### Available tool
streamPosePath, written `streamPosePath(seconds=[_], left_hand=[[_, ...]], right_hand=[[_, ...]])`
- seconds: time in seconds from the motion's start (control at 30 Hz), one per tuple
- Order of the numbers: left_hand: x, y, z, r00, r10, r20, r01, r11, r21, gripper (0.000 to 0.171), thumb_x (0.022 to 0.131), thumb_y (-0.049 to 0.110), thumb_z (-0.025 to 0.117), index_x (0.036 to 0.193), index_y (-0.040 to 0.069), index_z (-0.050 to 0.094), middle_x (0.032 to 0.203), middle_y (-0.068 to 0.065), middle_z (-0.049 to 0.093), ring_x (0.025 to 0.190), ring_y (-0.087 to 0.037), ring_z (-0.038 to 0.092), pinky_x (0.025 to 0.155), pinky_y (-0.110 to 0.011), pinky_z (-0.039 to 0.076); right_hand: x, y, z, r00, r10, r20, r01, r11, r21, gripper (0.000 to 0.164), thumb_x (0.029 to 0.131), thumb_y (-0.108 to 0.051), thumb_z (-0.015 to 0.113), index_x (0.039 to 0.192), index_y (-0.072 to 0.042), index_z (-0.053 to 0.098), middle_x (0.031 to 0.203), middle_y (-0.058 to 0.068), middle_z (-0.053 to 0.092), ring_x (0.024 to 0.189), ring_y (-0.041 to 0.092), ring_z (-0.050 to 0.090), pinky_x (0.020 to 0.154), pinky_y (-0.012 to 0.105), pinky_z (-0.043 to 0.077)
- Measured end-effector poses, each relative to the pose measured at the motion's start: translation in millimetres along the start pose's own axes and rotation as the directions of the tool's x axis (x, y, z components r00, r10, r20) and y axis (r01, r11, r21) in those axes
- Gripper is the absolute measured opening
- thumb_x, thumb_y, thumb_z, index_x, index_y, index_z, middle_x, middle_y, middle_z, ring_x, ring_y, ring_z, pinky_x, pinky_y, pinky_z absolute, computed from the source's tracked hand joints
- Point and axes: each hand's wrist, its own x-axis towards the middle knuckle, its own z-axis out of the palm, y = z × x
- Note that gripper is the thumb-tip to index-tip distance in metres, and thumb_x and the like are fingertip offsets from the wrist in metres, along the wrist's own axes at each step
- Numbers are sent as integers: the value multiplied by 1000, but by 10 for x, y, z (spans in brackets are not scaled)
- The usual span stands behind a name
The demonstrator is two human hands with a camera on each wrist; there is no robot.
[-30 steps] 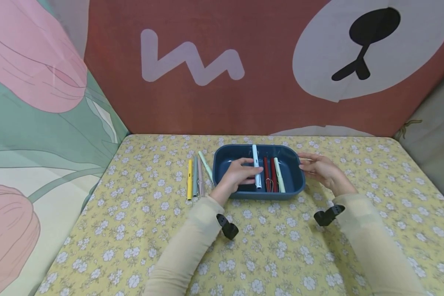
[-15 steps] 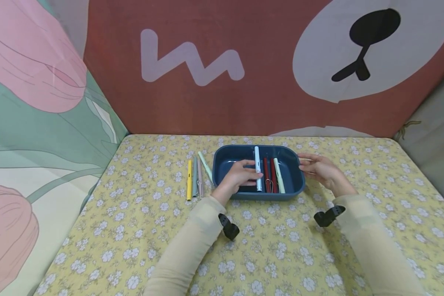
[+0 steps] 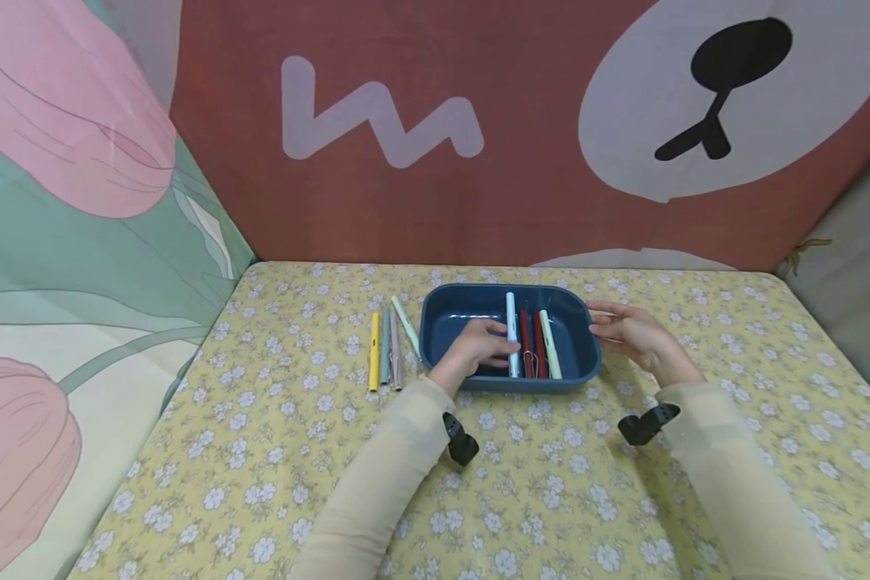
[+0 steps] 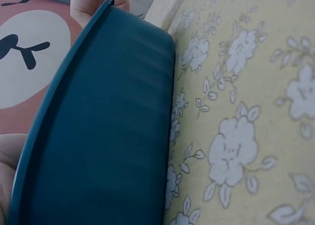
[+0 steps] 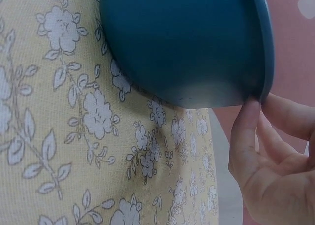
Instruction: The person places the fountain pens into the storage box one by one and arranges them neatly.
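A dark blue tray (image 3: 525,387) stands on the flowered cloth. Over its middle my left hand (image 3: 476,346) pinches a light blue pen (image 3: 511,312) between thumb and fingers, the pen lined up front to back inside the rim. To the right of it in the tray lie two dark red pens (image 3: 525,330) with metal clips and a pale green pen (image 3: 548,342). At the tray's right end my right hand (image 3: 632,337) holds the rim, with thumb and fingertips at its edge in the right wrist view. In the left wrist view the tray wall hides the pens.
Left of the tray, a yellow pen (image 3: 374,354), a grey-blue pen (image 3: 385,346) and a mauve pen (image 3: 395,354) lie side by side. A second pale green pen (image 3: 404,322) slants close to the tray's left end. A printed cloth wall (image 3: 406,209) rises behind the table.
My left hand has moved slightly right with the light blue pen, bringing it nearer the red pens and straighter. The right hand has stayed at the tray's rim.
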Motion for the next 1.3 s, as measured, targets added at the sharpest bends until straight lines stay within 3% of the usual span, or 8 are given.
streamPosePath(seconds=[0.4, 0.63, 0.87, 1.1, 1.3], left_hand=[[32, -14, 53, 999, -39, -32, 42, 994, 98, 41, 89, 10, 68, 128, 5, 57, 119, -15, 62, 98, -26, 68, 68, -28, 62], [43, -10, 45, 999, -52, -6, 52, 993, 110, 42, 89, 4, 66, 128, 1, 54, 112, -18, 62, 100, -30, 67, 70, -29, 62], [41, -16, 43, 998, -54, 13, 52, 993, 108, 42, 88, -1, 65, 128, -2, 53, 94, -14, 63, 101, -33, 66, 71, -29, 62], [47, -19, 51, 998, -59, 9, 58, 992, 110, 42, 87, -1, 66, 127, -2, 54, 101, -18, 64, 82, -27, 69, 69, -28, 62], [59, -36, 72, 999, -53, -10, 54, 992, 112, 40, 87, -1, 67, 125, -2, 56, 103, -18, 64, 64, -14, 62, 69, -28, 62]], right_hand=[[0, -6, -8, 1000, -7, 2, 7, 1000, 20, 62, 98, -7, 49, 152, -4, 20, 92, -24, 59, 87, -9, 60, 80, 10, 53], [6, -4, -1, 1000, 4, -4, -4, 1000, 9, 62, 97, -7, 50, 152, -4, 21, 92, -25, 59, 86, -10, 60, 80, 10, 53], [4, -2, 3, 1000, 5, -2, -5, 1000, 4, 62, 98, -7, 50, 152, -4, 21, 92, -23, 58, 86, -9, 60, 81, 11, 54], [2, -1, 1, 1000, 2, 2, -2, 1000, 0, 62, 98, -8, 51, 152, -5, 21, 93, -23, 58, 87, -9, 59, 81, 11, 53], [3, 1, -5, 1000, -4, 4, 4, 1000, 8, 62, 98, -7, 50, 152, -5, 21, 92, -23, 59, 87, -9, 59, 81, 11, 53]])
